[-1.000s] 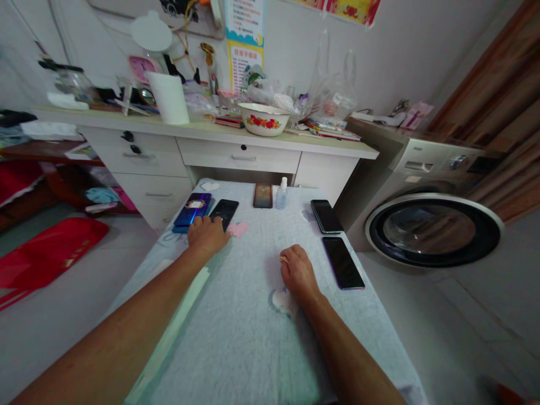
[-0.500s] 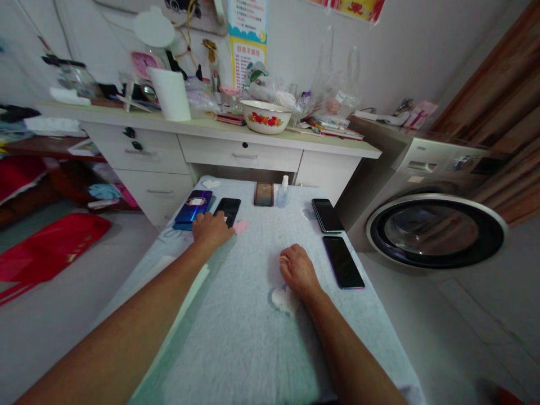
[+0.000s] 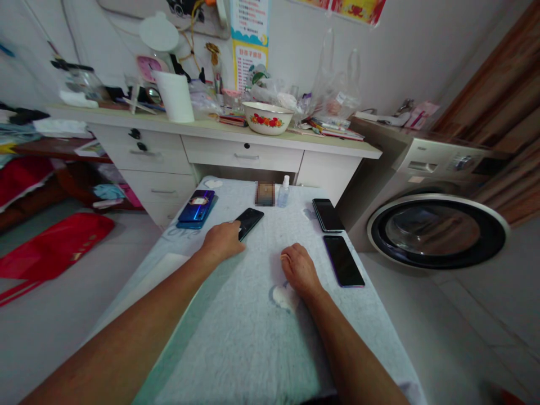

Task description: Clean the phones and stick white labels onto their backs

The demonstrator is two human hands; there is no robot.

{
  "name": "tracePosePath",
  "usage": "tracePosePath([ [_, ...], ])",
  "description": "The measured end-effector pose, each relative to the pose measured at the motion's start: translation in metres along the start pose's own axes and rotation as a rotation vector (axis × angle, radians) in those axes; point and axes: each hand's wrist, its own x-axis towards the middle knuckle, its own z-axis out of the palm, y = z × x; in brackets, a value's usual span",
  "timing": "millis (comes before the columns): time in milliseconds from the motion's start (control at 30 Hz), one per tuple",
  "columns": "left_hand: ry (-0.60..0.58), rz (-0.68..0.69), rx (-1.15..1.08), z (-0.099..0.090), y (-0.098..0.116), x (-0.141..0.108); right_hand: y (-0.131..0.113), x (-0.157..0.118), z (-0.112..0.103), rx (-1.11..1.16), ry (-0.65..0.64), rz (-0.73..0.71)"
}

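My left hand (image 3: 223, 241) grips a black smartphone (image 3: 250, 221) by its near end, left of the table's middle. That phone is turned slantwise, its far end pointing to the right. Resting on the cloth with curled fingers is my right hand (image 3: 298, 269); whether anything is in it is hidden. Beyond the left hand lies a blue smartphone (image 3: 197, 206), stacked on another blue flat thing. To the right of my right hand are a dark smartphone with a purple edge (image 3: 343, 261) and, farther back, another dark smartphone (image 3: 328, 215).
A clear spray bottle (image 3: 283, 192) stands at the far edge of the cloth-covered table (image 3: 236, 337), beside a blurred brown card-like thing (image 3: 265, 194). Behind is a white drawer desk (image 3: 240, 152) with a flowered enamel bowl (image 3: 268, 119). A washing machine (image 3: 415, 169) stands at the right.
My left hand has moved right and nearer with the black phone, away from the blue one. The phone has turned further slantwise. My right hand stays in place.
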Motion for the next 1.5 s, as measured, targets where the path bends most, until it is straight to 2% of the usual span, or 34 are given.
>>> tracePosePath([
  [233, 0.017, 0.117, 0.062, -0.006, 0.010, -0.023, 0.003, 0.000, -0.003, 0.037, 0.000, 0.042],
  [467, 0.126, 0.132, 0.094, -0.008, 0.004, -0.035, 0.009, 0.000, -0.006, 0.080, 0.043, 0.049],
  [700, 0.327, 0.115, -0.096, -0.002, 0.001, -0.045, 0.012, 0.001, -0.007, 0.139, 0.094, 0.068],
  [900, 0.362, 0.142, -0.269, 0.005, 0.006, -0.052, 0.011, 0.001, -0.010, 0.184, 0.125, 0.078],
  [1100, 0.446, 0.370, -0.250, 0.021, 0.016, -0.066, 0.011, 0.000, -0.017, 0.256, 0.260, 0.082],
  [1233, 0.571, 0.568, -0.210, 0.029, 0.023, -0.081, 0.012, -0.001, -0.021, 0.302, 0.347, 0.124],
  [1333, 0.618, 0.692, -0.136, 0.036, 0.029, -0.093, 0.014, -0.001, -0.025, 0.307, 0.409, 0.142],
  [1500, 0.662, 0.792, 0.001, 0.042, 0.037, -0.105, 0.019, -0.001, -0.028, 0.311, 0.427, 0.139],
])
